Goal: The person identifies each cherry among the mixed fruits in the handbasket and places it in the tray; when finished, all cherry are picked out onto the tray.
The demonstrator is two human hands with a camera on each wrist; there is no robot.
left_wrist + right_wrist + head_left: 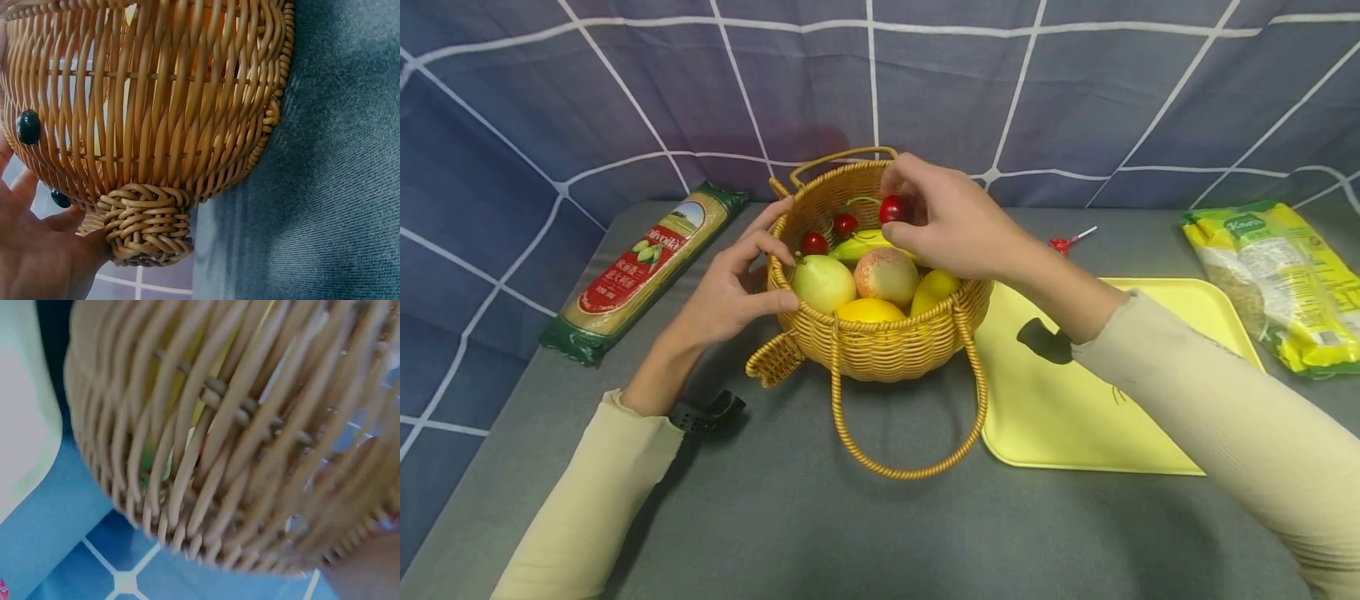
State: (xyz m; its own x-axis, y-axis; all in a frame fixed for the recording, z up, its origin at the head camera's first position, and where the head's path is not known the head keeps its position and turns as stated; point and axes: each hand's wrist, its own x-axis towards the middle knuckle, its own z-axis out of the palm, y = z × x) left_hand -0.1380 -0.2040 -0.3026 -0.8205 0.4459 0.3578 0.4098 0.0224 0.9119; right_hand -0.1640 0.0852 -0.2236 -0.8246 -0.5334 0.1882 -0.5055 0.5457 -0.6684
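A round wicker basket (887,358) stands on the grey table. My left hand (730,279) holds its left rim; in the left wrist view the thumb lies against a woven knob (150,222). Over the basket's back part my right hand (962,221) pinches a red cherry (892,210) between thumb and fingers. Inside are two more cherries (845,224), a green pear (823,283), a peach (886,275), a banana (853,247) and yellow fruits (870,312). In the right wrist view the blurred basket side (206,425) hides most of the right hand.
A yellow tray (1075,433) lies right of the basket, under the right forearm. Behind it is a red lollipop (1061,245). A yellow Knorr bag (1270,283) is at far right, a spaghetti pack (643,267) at left. A basket handle (910,474) hangs forward.
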